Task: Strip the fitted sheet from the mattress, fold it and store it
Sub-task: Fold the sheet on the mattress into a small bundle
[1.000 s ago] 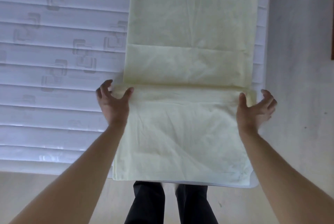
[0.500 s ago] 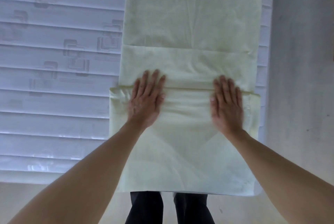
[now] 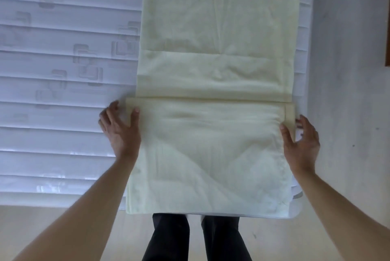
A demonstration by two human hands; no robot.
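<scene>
Pale-yellow fitted sheet (image 3: 211, 144), hands (image 3: 121, 128) (image 3: 301, 144) at side edges

A pale yellow fitted sheet (image 3: 213, 71), folded into a long strip, lies on a white quilted mattress (image 3: 63, 71). Its near end is doubled back over itself. The left hand (image 3: 120, 128) grips the left edge of that folded part, thumb on top of the cloth, fingers off its side. The right hand (image 3: 301, 144) grips the opposite edge the same way. Between and below the forearms, dark trouser legs (image 3: 196, 237) stand on a light floor (image 3: 31, 218).
</scene>
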